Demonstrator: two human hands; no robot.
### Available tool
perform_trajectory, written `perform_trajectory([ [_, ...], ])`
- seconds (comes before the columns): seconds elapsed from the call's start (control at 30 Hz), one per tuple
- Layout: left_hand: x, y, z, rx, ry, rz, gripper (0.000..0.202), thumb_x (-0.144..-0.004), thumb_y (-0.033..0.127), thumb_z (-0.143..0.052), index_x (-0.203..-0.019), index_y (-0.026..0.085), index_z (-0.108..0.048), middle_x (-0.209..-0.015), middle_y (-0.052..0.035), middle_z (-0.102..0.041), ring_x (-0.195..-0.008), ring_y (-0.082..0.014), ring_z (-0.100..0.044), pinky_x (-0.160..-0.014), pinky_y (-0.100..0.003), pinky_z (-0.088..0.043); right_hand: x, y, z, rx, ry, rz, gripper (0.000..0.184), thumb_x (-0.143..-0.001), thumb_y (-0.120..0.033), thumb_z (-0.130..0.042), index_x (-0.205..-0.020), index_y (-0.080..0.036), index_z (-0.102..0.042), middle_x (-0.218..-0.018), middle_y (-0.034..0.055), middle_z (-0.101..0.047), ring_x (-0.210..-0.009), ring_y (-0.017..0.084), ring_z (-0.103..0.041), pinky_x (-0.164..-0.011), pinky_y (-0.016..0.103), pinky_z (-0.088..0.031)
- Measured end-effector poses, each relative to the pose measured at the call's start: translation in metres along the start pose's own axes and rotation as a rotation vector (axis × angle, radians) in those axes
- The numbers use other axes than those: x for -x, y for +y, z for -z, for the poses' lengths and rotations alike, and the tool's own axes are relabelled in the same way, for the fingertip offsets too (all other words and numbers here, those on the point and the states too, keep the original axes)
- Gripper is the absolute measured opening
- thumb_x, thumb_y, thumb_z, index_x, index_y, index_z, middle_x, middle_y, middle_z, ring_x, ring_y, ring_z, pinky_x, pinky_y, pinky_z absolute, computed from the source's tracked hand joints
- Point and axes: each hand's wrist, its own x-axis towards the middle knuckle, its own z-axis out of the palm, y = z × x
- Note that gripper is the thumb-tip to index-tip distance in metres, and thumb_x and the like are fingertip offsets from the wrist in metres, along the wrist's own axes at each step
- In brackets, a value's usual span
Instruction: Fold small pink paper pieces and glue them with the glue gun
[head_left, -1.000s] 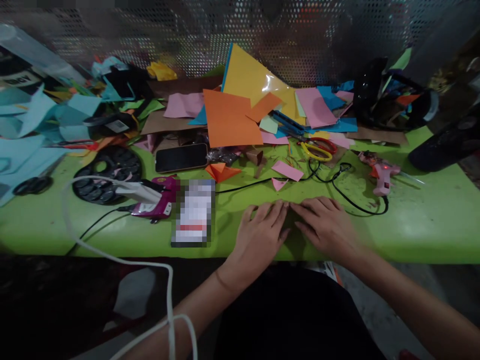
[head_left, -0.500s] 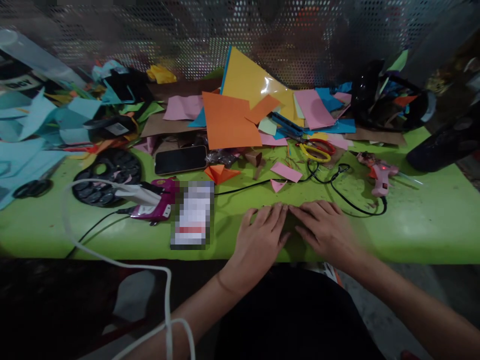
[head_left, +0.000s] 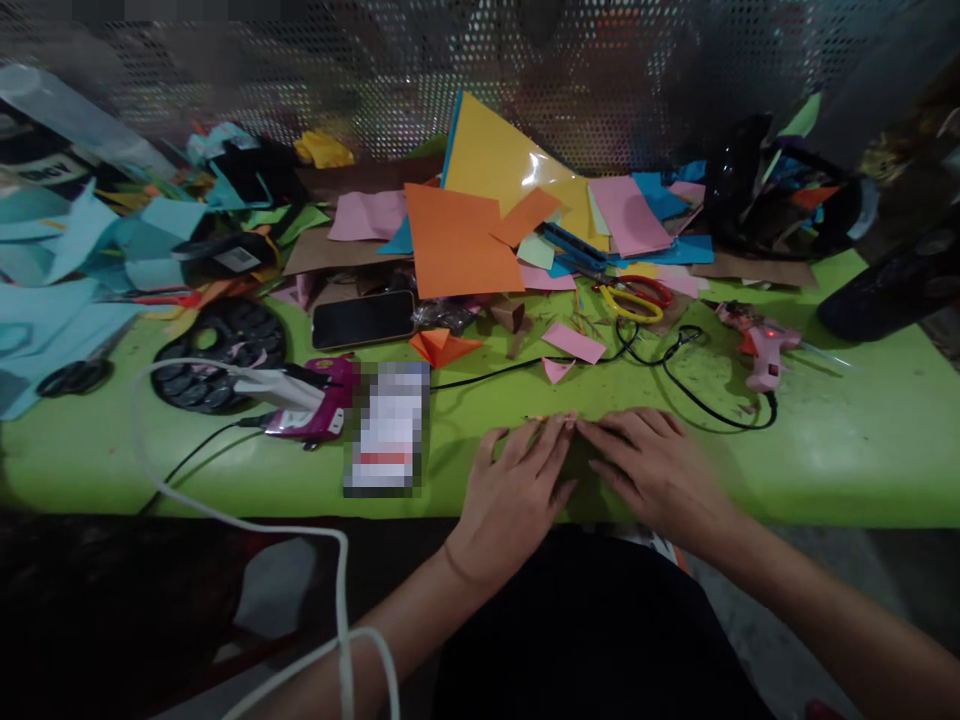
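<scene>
My left hand lies palm down near the front of the green table, its fingertips pressed on a small pale pinkish piece. Most of that piece is under the fingers, so its kind is hidden. My right hand rests beside it, fingers stretched out and thumb apart. Its index fingertip meets the left fingertips at the small piece. Just beyond the hands lie a pink paper strip and a small folded pink paper.
A phone with a lit, blurred screen and a purple power strip lie left. The pink glue gun, its light red, trails a black cord. Yellow-and-red scissors, orange paper and a dark phone are further back.
Both hands have shifted very slightly towards me, and a bit of the small piece now shows past the left fingertips. The view has moved a little.
</scene>
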Motion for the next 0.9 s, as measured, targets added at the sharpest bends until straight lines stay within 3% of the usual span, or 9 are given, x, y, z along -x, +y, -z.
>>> perform_trajectory([
  [0.33,-0.021,-0.014,0.013,0.063,0.101,0.076,0.047,-0.099,0.039,-0.044,-0.145,0.025,-0.047,-0.150,-0.0056,-0.052,-0.133,-0.0283,-0.047,-0.107,-0.050,-0.031,-0.004,0.015,-0.015,0.005,0.172,-0.120,0.036,-0.098,-0.026,-0.053,-0.133,-0.017,-0.058,-0.112,0.0097,-0.070,-0.097,0.025,-0.061,-0.084,0.038,-0.042],
  [0.5,-0.025,-0.018,0.014,0.112,0.094,0.082,0.050,-0.097,0.040,-0.051,-0.144,0.023,-0.047,-0.143,-0.0071,-0.059,-0.129,-0.0277,-0.050,-0.105,-0.048,-0.033,-0.001,0.016,-0.016,-0.051,0.180,-0.138,0.021,-0.097,-0.029,-0.056,-0.111,-0.017,-0.067,-0.105,0.0080,-0.071,-0.093,0.025,-0.061,-0.082,0.037,-0.041],
  [0.67,-0.033,-0.016,0.010,0.166,0.003,0.035,0.052,-0.088,0.033,-0.065,-0.138,0.024,-0.051,-0.136,-0.0063,-0.063,-0.125,-0.0278,-0.052,-0.104,-0.048,-0.033,0.000,0.016,-0.015,-0.081,0.173,-0.121,0.008,-0.090,-0.025,-0.064,-0.095,-0.020,-0.068,-0.096,0.0053,-0.070,-0.088,0.023,-0.060,-0.079,0.036,-0.039],
  [0.9,-0.037,-0.015,0.008,0.198,0.038,0.041,0.014,-0.093,0.027,-0.057,-0.103,0.024,-0.067,-0.109,-0.0035,-0.070,-0.108,-0.0239,-0.057,-0.092,-0.043,-0.037,0.000,0.016,-0.016,-0.094,0.163,-0.043,0.005,-0.088,-0.015,-0.064,-0.089,-0.020,-0.065,-0.086,0.0023,-0.068,-0.083,0.022,-0.058,-0.076,0.035,-0.036],
])
